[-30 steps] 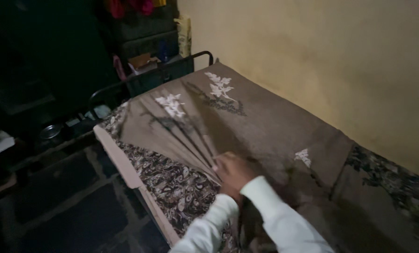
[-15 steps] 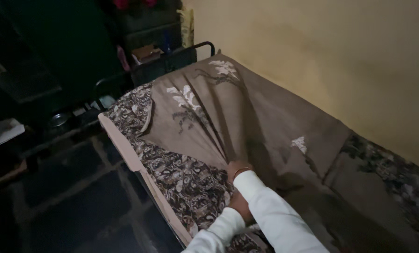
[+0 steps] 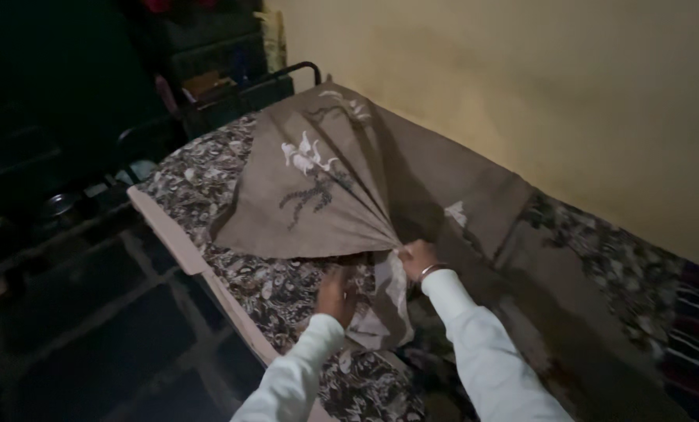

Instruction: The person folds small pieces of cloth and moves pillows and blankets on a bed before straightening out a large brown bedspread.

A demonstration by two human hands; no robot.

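On bed point(image 3: 170, 227): right hand point(image 3: 417, 258) bunches brown sheet point(image 3: 326, 203); left hand point(image 3: 335, 293) seemingly spread beneath

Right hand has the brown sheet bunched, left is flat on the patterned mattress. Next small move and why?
Probably draw the right hand further toward the body: the brown sheet fans in taut folds from its grip, yet covers the mattress beside the wall. The left hand looks free.

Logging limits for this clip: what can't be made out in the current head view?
- Left hand fingers: blurred, partly behind the gathered brown sheet; grip unclear.
- Right hand fingertips: buried in the bunched cloth.
- Shelf items beyond the bed: too dark.
- Floor: dim, detail lost.
- Striped cloth: cut off by the right edge.
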